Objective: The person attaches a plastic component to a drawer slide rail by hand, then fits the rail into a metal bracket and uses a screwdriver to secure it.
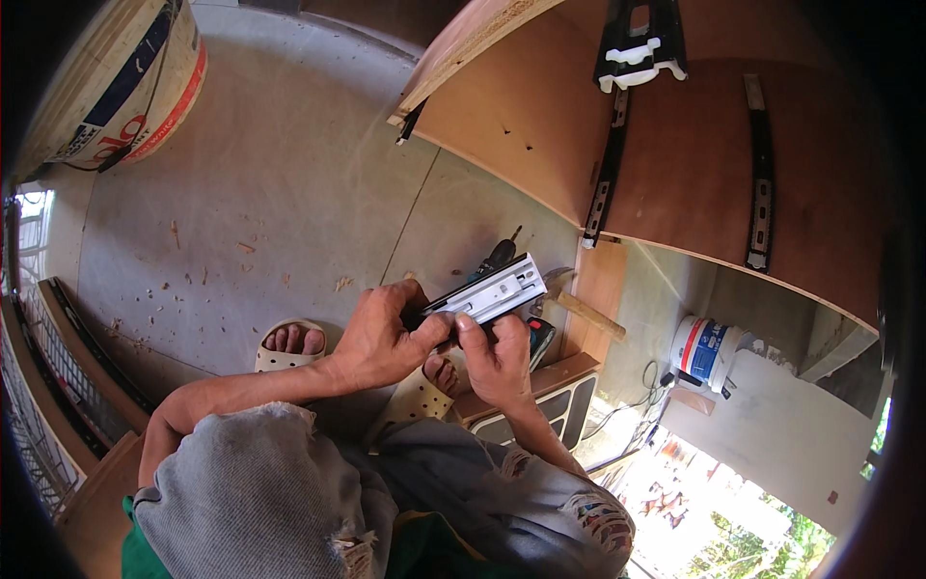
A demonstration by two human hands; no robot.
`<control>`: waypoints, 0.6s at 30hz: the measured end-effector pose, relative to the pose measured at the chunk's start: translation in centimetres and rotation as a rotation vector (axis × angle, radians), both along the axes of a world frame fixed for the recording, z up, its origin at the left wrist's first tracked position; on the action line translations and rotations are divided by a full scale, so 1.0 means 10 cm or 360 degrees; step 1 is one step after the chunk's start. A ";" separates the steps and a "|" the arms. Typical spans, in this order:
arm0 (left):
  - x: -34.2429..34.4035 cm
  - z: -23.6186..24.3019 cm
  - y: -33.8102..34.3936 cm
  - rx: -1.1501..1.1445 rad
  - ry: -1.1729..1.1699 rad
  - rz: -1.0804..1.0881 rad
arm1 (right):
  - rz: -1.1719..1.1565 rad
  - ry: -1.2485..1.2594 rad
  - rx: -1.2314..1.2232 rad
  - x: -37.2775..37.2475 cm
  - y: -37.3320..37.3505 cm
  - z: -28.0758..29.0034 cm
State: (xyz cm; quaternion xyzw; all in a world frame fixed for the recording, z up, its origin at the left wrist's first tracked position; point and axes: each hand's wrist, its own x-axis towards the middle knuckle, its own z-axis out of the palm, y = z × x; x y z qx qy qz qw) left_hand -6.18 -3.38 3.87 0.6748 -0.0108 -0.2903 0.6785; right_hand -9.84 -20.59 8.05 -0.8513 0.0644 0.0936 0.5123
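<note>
Both my hands hold a short metal drawer slide (494, 292), silver with a black inner rail and a white plastic end. My left hand (381, 333) grips its near, left end from above, thumb against the rail. My right hand (495, 355) supports it from below, thumb pressed on the silver face. I am squatting; my knees in torn grey jeans fill the lower picture, and my feet in cream sandals (287, 345) rest on the concrete floor.
A brown plywood cabinet panel (675, 164) with black slide rails (606, 183) screwed on lies ahead, right. A hammer (579, 301) and a drill (497, 256) lie on the floor beyond my hands. A large bucket (125, 87) stands far left, a small white tub (704, 349) right. Wood chips litter the floor.
</note>
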 end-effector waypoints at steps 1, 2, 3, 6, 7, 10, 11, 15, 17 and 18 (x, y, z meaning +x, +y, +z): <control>-0.01 -0.01 0.00 -0.0004 -0.0030 0.0006 | 0.0018 -0.0006 -0.0057 0.00 -0.01 -0.01; -0.01 -0.01 0.00 -0.0007 -0.0060 0.0012 | 0.0020 -0.0008 -0.0057 0.00 0.00 0.00; 0.00 0.00 0.01 -0.0005 -0.0062 0.0015 | 0.0002 0.0022 -0.0008 0.01 0.02 0.02; 0.03 0.05 0.03 0.0048 -0.0140 -0.0030 | 0.0031 -0.0017 -0.0002 0.04 0.03 0.04; 0.03 0.05 0.02 0.0070 -0.0177 -0.0042 | 0.0079 -0.0087 -0.0041 0.05 0.03 0.04; 0.03 0.01 0.02 0.0083 -0.0239 -0.0079 | 0.0096 -0.0071 -0.0062 0.04 0.02 0.04; 0.03 -0.01 0.02 0.0076 -0.0261 -0.0102 | 0.0093 -0.0075 -0.0063 0.04 0.01 0.04; 0.02 -0.04 0.01 0.0039 -0.0196 -0.0110 | 0.0072 -0.0041 -0.0004 0.03 0.01 0.01; 0.04 -0.03 0.01 0.0043 -0.0154 -0.0127 | 0.0061 -0.0040 0.0010 0.03 0.00 0.00; 0.04 -0.02 0.02 0.0043 -0.0157 -0.0130 | 0.0053 -0.0051 0.0019 0.01 -0.01 -0.02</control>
